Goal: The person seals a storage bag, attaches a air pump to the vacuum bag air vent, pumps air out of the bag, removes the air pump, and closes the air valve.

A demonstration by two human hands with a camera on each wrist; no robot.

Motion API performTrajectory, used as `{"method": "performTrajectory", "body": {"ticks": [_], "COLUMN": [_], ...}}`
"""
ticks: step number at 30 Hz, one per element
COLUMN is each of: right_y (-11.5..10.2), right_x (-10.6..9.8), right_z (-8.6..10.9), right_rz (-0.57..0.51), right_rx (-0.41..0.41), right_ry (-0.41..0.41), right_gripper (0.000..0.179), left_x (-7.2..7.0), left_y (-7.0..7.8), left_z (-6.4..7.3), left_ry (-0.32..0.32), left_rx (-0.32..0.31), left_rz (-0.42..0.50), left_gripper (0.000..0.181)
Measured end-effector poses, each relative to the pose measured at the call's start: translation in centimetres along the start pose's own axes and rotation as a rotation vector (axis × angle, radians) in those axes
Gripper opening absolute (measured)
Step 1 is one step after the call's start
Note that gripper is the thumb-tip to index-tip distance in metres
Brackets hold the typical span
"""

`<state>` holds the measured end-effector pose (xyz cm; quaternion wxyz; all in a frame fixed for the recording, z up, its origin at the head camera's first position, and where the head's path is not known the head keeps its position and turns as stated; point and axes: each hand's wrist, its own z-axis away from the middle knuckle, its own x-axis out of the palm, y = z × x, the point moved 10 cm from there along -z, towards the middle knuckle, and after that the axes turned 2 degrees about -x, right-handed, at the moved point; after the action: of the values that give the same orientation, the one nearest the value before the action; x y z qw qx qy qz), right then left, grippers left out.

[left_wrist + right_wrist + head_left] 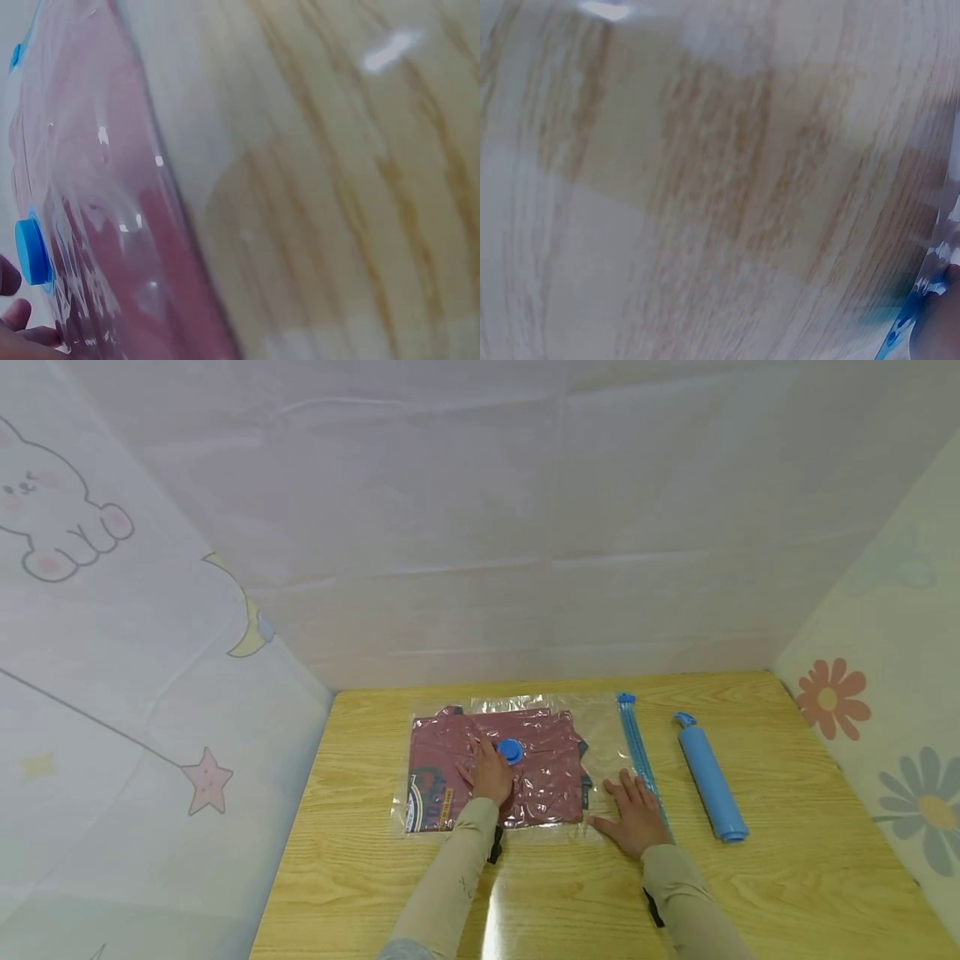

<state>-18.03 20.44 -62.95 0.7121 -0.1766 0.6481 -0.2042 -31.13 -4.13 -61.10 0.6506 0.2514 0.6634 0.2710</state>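
A clear vacuum storage bag [603,727] lies flat with a folded dark red garment [540,793] inside. Its round blue valve cap [511,751] sits near the middle of the garment. My left hand [491,774] rests on the bag just left of the valve, fingers extended. In the left wrist view those fingertips [16,315] are right beside the blue valve cap [31,251]. At the bag's right end my right hand [636,814] is spread on the plastic, its fingers close to the blue zip strip [637,747]. A blue slider [626,698] is at the strip's far end.
To the right of the bag a blue hand pump [712,783] lies on the wooden table [345,877]. Pale printed walls [450,610] enclose the table at the back and on both sides.
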Motion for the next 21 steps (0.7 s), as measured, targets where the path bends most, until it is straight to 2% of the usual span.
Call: {"method": "performTrajectory", "body": {"ticks": [3,6,13,21], "right_y": [-0.06,-0.26,-0.8,-0.31], "right_x": [-0.09,-0.25,-0.6,-0.31], "right_z": [0.03,0.12,0.23,0.14], "right_rz": [0.005,0.001,-0.003,-0.006], "right_rx": [-0.001,-0.001,0.0,0.008], "right_ry": [0.001,-0.002,0.001,-0.003], "right_gripper": [0.081,0.081,0.08,0.081], "left_x": [0.03,0.22,0.55,0.62], "left_y": [0.08,0.21,0.17,0.33], "left_z": [0.0,0.02,-0.1,-0.06], "left_ry": [-0.004,-0.012,0.008,0.005], "left_rx": [-0.004,0.021,0.057,0.082], "left_rz": [-0.02,-0.041,-0.066,-0.064], "left_gripper": [0.053,0.061,0.03,0.028]}}
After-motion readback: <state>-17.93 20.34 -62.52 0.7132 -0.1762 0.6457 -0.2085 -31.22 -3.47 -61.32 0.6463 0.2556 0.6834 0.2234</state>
